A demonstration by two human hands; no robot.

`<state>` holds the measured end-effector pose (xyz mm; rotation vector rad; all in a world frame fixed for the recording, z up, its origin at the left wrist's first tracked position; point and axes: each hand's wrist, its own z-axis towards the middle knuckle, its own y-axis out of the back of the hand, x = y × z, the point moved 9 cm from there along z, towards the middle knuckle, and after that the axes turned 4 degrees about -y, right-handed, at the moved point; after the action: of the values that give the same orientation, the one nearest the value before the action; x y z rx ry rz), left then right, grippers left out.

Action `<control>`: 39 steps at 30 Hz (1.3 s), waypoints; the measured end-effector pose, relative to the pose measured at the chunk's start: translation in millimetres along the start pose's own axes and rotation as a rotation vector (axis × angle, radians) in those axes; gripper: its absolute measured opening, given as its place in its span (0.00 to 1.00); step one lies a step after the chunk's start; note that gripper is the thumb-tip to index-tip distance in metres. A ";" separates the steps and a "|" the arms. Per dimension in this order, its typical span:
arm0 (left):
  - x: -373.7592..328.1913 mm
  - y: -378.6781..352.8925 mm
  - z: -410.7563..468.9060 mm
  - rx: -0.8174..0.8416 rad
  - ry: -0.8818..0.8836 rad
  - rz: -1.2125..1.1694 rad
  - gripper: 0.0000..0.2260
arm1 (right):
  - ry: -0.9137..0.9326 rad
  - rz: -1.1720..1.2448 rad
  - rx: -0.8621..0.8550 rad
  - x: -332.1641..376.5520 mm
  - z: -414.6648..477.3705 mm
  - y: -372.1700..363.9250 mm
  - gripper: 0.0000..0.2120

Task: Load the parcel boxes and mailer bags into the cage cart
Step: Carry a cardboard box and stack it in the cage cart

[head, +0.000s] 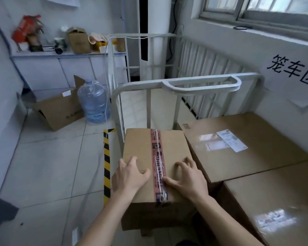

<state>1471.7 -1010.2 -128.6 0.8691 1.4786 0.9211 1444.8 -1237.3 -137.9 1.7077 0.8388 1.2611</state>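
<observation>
Both hands' fingers (132, 161) lie spread, flat atop the taped box (155, 157); ungripped, it may slide sideways off the fingers.

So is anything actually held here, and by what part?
No true grip: the left hand and right hand lie palm-down, fingers spread, on top of the taped box, either side of its red tape.

Window (267, 6) daylight; box-top (267, 221) glare; edges blurred.
</observation>
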 end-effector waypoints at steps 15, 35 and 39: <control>76.4 -150.8 35.5 -0.078 -0.038 -0.049 0.33 | -0.025 -0.046 -0.020 -41.3 66.8 -144.0 0.52; 59.9 -210.6 45.3 -0.035 -0.017 0.084 0.30 | -0.041 -0.136 0.033 -69.6 98.6 -179.5 0.52; 59.0 -213.6 44.9 -0.028 -0.031 0.121 0.29 | 0.075 -0.216 -0.026 -51.1 96.8 -184.5 0.43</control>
<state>1505.8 -1043.5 -349.6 0.9558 1.3957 1.0110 1517.3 -1224.9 -339.4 1.5126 1.0180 1.1895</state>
